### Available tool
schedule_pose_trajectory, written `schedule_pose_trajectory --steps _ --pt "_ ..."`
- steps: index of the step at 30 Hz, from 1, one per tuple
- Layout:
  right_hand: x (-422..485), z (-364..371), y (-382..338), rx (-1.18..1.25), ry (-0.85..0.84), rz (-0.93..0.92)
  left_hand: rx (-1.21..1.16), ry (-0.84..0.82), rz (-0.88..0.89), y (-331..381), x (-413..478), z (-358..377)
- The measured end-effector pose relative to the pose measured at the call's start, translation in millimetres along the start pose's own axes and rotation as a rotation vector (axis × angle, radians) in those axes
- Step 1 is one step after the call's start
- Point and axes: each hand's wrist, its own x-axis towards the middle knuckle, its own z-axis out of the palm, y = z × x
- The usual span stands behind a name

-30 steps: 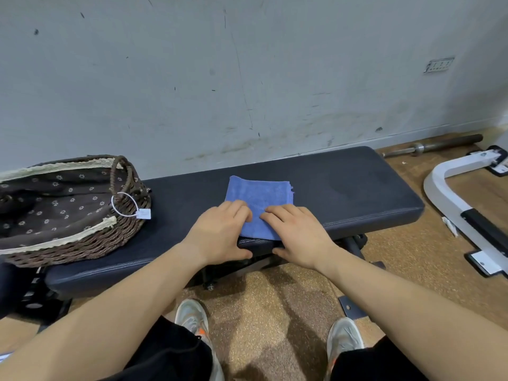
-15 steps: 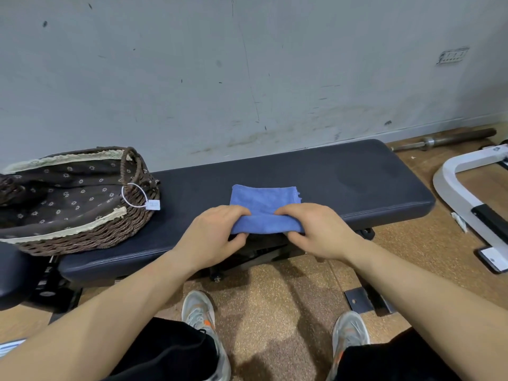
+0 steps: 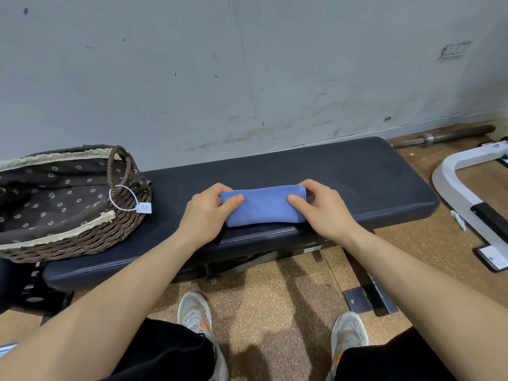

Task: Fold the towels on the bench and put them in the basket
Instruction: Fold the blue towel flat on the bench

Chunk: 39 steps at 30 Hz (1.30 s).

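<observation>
A blue towel, folded into a narrow strip, lies across the middle of the dark padded bench. My left hand pinches the towel's left end, thumb on top and fingers behind. At the right end my right hand grips it the same way. A brown wicker basket with a dark flowered lining and a white tag sits on the bench's left end, about a hand's width from my left hand.
A scuffed grey wall runs close behind the bench. On the cork floor to the right lie a white machine frame and a steel barbell. My shoes and a bench foot plate are below.
The towel was flat under both palms, then its near edge was lifted and folded away over itself. It now lies half as deep, with my hands moved out to its two ends.
</observation>
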Motion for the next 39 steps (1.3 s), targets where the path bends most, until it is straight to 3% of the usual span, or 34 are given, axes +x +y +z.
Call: schedule_pose_trajectory --steps 5,11,15,18,22,24,32,36,39 --pt "14 12 -5 -0.064 0.099 0.101 0.082 0.126 -0.051 7 12 13" --pt "31 19 -20 -0.282 0.070 0.228 0.132 0.060 -0.198 10 33 14" --pt "37 21 -30 -0.476 0.073 0.226 0.318 0.085 -0.263 24 39 15" --pt "42 17 -26 -0.470 -0.015 0.243 0.381 0.144 -0.118 25 40 18" --pt "43 18 -18 -0.436 -0.056 0.247 0.397 0.250 0.491 21 37 27" --pt "39 23 -18 -0.482 -0.013 0.226 0.432 0.228 0.631 27 33 37" --pt "31 32 -15 -0.640 0.073 0.155 0.652 0.077 0.417 28 31 56" --pt "28 31 -23 -0.627 0.202 -0.107 0.707 0.038 0.412 25 30 60" --pt "23 39 -29 -0.560 0.089 -0.206 0.719 0.004 0.429 23 28 58"
